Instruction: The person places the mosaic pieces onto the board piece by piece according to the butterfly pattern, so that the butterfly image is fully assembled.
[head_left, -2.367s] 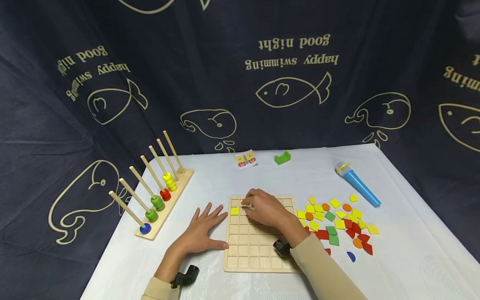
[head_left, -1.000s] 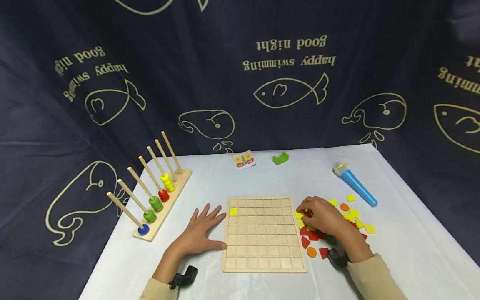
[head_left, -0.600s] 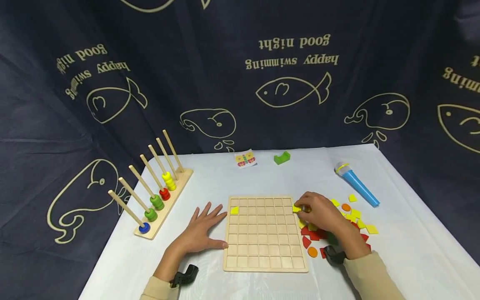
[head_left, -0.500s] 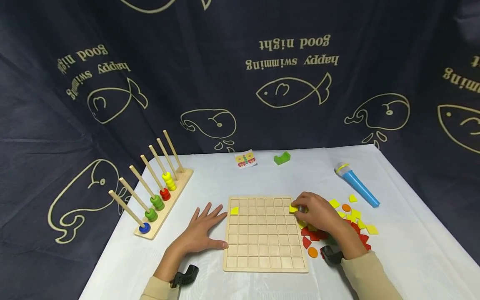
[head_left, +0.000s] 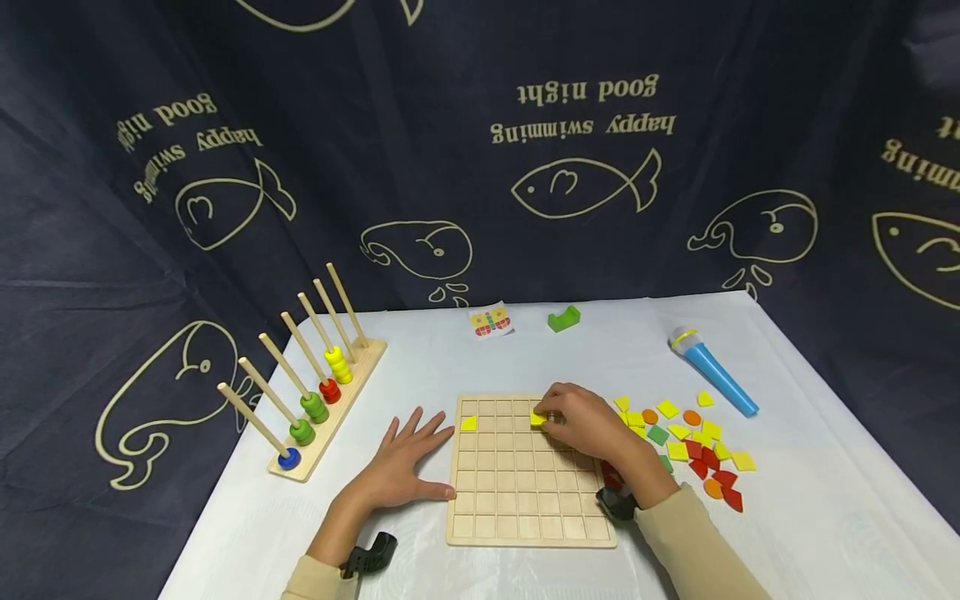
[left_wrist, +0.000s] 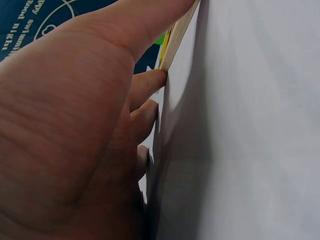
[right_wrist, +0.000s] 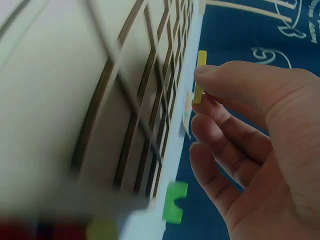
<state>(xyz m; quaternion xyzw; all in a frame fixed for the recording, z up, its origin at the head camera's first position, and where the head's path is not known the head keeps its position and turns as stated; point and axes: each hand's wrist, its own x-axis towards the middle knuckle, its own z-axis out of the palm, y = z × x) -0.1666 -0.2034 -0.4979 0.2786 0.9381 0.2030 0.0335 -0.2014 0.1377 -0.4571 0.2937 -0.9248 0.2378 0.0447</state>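
A wooden grid board lies on the white table, with one yellow tile in a cell near its upper left corner. My right hand pinches a second yellow tile between thumb and index finger over the upper part of the board. In the right wrist view that tile appears edge-on, apart from the grid. My left hand lies spread on the table, fingers straight, with the thumb and index fingertip at the board's left edge.
Right of the board are scattered yellow, red, green and orange tiles, partly behind the right forearm. A blue toy microphone lies beyond them. A peg stand with coloured beads stands left. A butterfly card and green block lie at the back.
My right hand went from the board to the tile pile, took up a yellow tile and has carried it left over the board. The left hand has stayed put.
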